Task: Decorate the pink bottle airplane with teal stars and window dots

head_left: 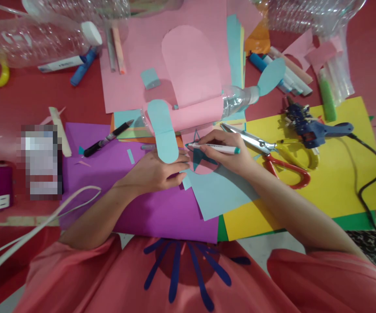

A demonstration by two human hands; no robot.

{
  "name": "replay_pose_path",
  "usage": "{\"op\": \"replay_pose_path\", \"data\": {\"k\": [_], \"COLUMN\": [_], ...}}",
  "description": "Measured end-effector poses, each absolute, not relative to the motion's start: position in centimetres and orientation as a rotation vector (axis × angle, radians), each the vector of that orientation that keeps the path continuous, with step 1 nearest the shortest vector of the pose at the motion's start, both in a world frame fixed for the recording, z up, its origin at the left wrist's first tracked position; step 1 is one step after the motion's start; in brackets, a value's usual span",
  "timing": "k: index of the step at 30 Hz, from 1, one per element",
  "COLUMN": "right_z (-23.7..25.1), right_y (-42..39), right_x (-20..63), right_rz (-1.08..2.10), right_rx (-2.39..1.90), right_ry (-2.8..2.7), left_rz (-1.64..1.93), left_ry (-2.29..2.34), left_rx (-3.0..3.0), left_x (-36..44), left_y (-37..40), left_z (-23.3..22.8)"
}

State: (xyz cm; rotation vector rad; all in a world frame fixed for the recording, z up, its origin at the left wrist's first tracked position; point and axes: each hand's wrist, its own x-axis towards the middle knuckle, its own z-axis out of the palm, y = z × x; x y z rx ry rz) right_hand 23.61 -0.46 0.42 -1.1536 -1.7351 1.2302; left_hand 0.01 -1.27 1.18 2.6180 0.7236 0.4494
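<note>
1. the right hand point(229, 152), just on the near side of the pink-wrapped bottle point(197, 117), has its fingers pinched closed on a white marker point(222, 148), teal tip downward.
2. the left hand point(162, 171) lies palm down, nearer than the bottle's left end, fingers loosely bent; i can't tell whether it grips anything beneath.
3. nearer than the bottle, a purple sheet point(175, 213) spreads leftward, a yellow sheet point(331, 182) rightward.
4. just before the bottle, partly under the right hand, is a pink piece point(208, 168) with a star partly coloured teal.
5. right of the bottle are scissors point(256, 141), then a blue corded tool point(311, 130).
6. the bottle itself lies sideways, a pale blue strip point(163, 130) across its left end.
7. beyond the bottle stretches a pink sheet point(126, 91); farther left lies a clear bottle point(28, 41).
</note>
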Motion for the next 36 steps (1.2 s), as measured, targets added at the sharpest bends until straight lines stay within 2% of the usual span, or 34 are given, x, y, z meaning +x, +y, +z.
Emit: {"op": "replay_pose_path", "data": {"k": [28, 36], "right_z": [0.44, 0.57], "right_y": [-0.38, -0.42], "right_x": [23.78, 23.63], "right_rz": [1.261, 1.180], "right_rx": [-1.208, -1.225], "right_ry": [-1.742, -1.726], "left_rz": [0.462, 0.482], "left_ry": [0.734, 0.716], "left_rx": [2.620, 2.635], "left_x": [0.04, 0.14], "left_y": [-1.24, -1.07], "left_z": [1.32, 1.47]}}
